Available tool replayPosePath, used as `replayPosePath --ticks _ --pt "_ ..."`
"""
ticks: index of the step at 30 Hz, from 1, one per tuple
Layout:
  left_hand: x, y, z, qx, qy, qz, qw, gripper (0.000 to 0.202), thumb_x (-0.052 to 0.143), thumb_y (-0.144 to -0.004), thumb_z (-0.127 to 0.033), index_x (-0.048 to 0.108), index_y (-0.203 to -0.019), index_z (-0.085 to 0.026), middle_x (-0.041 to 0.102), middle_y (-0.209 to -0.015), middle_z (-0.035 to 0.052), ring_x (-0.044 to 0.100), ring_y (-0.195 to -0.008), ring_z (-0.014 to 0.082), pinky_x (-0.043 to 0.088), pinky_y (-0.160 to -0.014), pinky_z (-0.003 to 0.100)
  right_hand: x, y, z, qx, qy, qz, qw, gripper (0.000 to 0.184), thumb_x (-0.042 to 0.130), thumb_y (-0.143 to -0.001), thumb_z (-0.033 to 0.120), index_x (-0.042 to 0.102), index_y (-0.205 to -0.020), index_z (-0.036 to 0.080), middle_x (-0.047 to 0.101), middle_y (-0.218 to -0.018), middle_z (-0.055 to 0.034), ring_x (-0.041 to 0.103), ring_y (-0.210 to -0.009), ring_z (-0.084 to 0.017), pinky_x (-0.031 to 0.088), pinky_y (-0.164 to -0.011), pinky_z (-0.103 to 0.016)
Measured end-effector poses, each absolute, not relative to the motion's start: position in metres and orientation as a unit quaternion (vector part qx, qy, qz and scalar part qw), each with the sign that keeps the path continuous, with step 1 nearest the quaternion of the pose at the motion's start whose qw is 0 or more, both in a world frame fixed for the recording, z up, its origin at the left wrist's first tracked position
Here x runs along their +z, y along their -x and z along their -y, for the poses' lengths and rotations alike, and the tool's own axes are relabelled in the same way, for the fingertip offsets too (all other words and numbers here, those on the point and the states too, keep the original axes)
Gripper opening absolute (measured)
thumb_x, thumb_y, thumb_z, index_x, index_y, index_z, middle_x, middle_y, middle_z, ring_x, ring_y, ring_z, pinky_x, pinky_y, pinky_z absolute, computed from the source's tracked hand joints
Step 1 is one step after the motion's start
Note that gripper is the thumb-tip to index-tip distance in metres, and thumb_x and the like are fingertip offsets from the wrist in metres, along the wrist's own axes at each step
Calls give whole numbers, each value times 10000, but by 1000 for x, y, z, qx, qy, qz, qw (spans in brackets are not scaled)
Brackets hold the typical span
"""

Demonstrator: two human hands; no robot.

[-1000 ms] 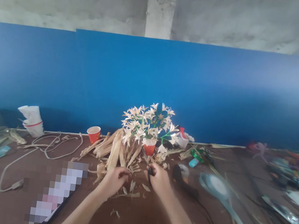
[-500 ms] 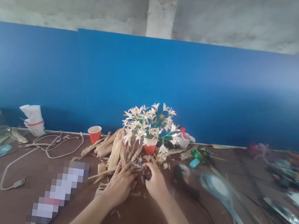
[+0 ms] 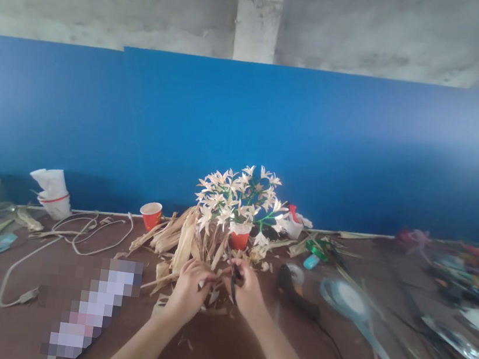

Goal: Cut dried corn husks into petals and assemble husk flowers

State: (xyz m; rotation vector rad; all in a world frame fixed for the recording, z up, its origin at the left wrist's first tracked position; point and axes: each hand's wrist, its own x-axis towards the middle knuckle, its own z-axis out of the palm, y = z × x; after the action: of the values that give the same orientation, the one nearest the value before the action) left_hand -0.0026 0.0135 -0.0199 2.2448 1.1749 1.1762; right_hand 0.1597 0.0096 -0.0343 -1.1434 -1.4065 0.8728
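Note:
My right hand [image 3: 248, 291] is closed around dark-handled scissors [image 3: 233, 284], whose blades point up and away from me. Close beside it, my left hand [image 3: 190, 289] is closed with thumb and fingers together. Whatever is between those fingers is too small to make out. Just beyond both hands lies a pile of dried husks [image 3: 185, 237], pale tan and ragged. Small husk scraps lie on the table under the fingers. Behind the hands stands a red paper cup [image 3: 239, 239] holding white, star-shaped flowers [image 3: 228, 199] on green stems.
Left of the husks are another red cup [image 3: 150, 216], a white cable [image 3: 76, 240] and a white cup with tissue [image 3: 56, 205]. A black-handled tool [image 3: 295, 290] with a cord and a ribbon roll [image 3: 347, 298] lie to the right. A blue partition [image 3: 274, 119] rises behind.
My left hand has drawn back from the husks, and its spread fingers have come together. In my right hand the scissors have turned from pointing left to pointing away.

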Motion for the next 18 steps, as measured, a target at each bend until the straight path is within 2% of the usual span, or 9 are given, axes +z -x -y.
replayPosePath --ticks 4,8,13,18 --pt "-16 0 -9 399 -795 -422 174 191 513 -713 -96 661 -700 -215 658 -760 60 572 -813 230 384 -858 402 -39 -156 -11 370 472 600 530 340 583 -649 148 535 -984 178 636 -932 -68 607 -815 -206 484 -723 -306" --pt "-17 -1 -6 396 -788 -444 162 161 497 -704 -83 602 -728 -203 618 -762 54 549 -815 235 405 -797 381 -37 -156 -8 334 457 629 533 309 552 -670 140 545 -975 185 626 -867 -48 591 -868 -206 469 -758 -296" --pt "-23 -1 -7 421 -772 -440 182 220 528 -700 -105 598 -884 -203 636 -846 67 548 -872 253 399 -810 390 -26 -154 -4 326 454 637 530 178 524 -698 184 551 -874 179 579 -710 -4 564 -663 -150 455 -638 -254" --pt "-22 1 -11 424 -763 -447 197 107 565 -720 -175 656 -764 -210 649 -793 66 556 -850 259 393 -824 403 -25 -155 -9 361 461 570 576 235 559 -661 209 521 -890 171 579 -690 -2 553 -614 -137 443 -586 -246"
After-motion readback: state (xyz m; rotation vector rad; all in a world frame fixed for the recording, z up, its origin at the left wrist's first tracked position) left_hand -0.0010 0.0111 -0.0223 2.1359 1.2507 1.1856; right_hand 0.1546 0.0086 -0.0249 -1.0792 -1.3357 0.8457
